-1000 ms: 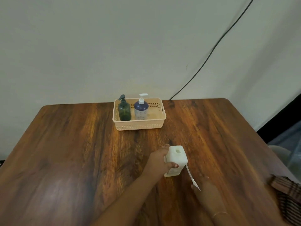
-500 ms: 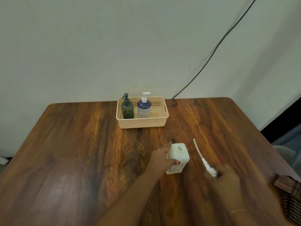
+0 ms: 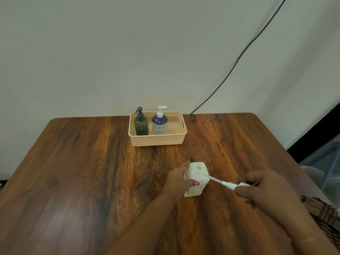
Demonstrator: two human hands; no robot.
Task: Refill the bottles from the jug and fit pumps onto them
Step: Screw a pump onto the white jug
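A white square bottle stands upright on the wooden table, its round mouth uncovered. My left hand grips its left side. My right hand holds a white pump sideways, its thin tube pointing left with the tip over the bottle's top, just right of the mouth. In a beige basket at the back stand a dark green pump bottle and a blue-and-white pump bottle, both with pumps on. No jug is in view.
A black cable runs down the wall to the table's back edge. The table's right edge lies close behind my right hand, with plaid fabric at the lower right.
My right hand lifted the pump off the table, swung its tube around and brought the tip to the bottle's top. My left hand kept its hold on the bottle.
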